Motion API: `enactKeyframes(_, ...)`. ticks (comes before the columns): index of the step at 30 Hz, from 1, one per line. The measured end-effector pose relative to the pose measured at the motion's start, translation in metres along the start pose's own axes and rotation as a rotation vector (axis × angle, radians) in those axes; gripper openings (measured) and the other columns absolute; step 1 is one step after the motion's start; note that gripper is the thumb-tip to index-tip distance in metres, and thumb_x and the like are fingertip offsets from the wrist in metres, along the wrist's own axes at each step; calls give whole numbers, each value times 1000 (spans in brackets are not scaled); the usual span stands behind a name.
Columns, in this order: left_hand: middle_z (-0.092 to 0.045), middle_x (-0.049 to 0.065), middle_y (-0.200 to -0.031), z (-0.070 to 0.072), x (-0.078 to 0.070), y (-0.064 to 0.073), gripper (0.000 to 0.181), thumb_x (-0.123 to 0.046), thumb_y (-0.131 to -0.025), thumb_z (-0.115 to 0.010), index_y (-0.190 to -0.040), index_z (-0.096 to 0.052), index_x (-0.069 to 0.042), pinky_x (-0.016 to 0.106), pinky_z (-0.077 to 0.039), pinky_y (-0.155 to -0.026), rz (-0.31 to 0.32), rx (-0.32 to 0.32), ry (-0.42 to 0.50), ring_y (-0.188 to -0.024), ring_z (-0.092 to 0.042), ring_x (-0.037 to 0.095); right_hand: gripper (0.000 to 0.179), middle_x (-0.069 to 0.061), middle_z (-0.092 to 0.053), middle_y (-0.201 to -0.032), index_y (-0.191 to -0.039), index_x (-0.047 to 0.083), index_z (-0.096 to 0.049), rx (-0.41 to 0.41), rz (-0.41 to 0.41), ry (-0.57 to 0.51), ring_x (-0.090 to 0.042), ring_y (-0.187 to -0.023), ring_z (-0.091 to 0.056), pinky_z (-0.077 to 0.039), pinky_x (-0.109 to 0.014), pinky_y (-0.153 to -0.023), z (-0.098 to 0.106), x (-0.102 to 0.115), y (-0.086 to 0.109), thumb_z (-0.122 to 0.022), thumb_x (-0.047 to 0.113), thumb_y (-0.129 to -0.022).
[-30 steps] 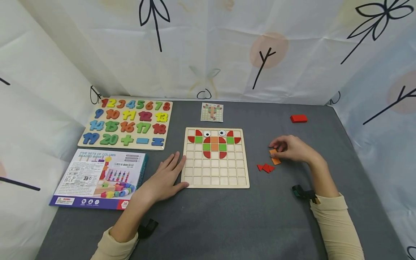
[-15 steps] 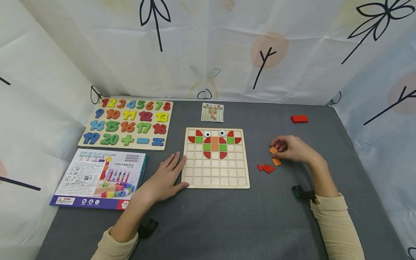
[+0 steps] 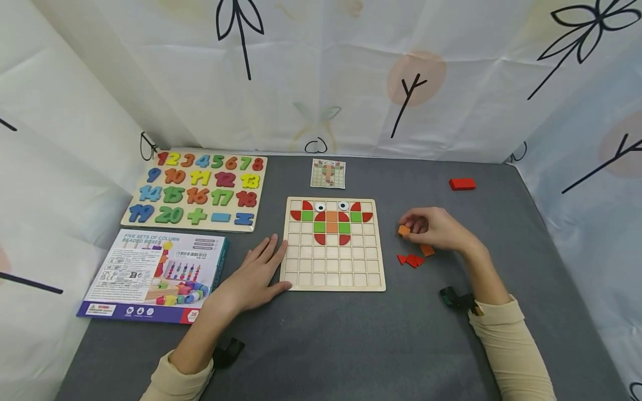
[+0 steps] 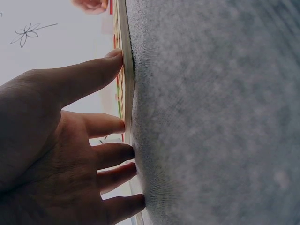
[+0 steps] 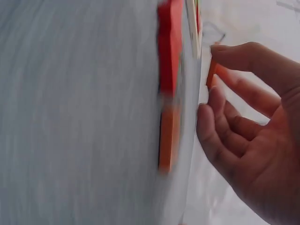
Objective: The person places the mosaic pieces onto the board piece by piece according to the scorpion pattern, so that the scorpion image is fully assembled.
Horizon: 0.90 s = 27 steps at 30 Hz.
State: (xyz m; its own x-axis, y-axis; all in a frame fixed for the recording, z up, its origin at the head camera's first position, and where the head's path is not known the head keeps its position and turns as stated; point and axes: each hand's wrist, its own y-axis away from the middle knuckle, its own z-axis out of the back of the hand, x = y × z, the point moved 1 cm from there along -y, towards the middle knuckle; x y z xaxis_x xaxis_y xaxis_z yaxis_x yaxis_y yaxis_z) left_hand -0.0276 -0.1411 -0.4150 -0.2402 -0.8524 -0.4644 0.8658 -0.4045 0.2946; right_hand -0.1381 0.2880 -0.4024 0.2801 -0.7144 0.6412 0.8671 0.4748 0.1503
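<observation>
My right hand (image 3: 433,227) pinches an orange square tile (image 3: 403,230) between thumb and finger; in the right wrist view that tile (image 5: 212,70) is raised above the table. Below the hand lie another orange tile (image 3: 427,250) and a few small red triangle tiles (image 3: 412,260). The wooden grid board (image 3: 332,267) sits mid-table, with red, green and orange tiles and two eye tiles filling cells in its upper rows. My left hand (image 3: 256,270) lies with fingers spread at the board's left edge; in the left wrist view its thumb and index fingertip touch the board's side (image 4: 127,70).
A small pattern card (image 3: 328,174) lies behind the board. At the back left is a number puzzle board (image 3: 193,189), with a boxed toy set (image 3: 150,275) in front of it. A red block (image 3: 462,184) stands at the back right.
My right hand has picked up one orange tile from beside the other and moved it left toward the board. The left hand stays in place.
</observation>
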Motion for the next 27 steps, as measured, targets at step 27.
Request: enactKeyframes(27, -18, 26, -181, 0, 1, 1, 90, -38, -104, -73, -172, -25, -3, 75, -21, -130, -9, -7, -1, -169, -16, 49, 26, -2, -77, -106, -120, 8, -78, 211, 306, 56, -11, -86, -67, -59, -28, -81, -65, 93, -68, -82, 14, -95)
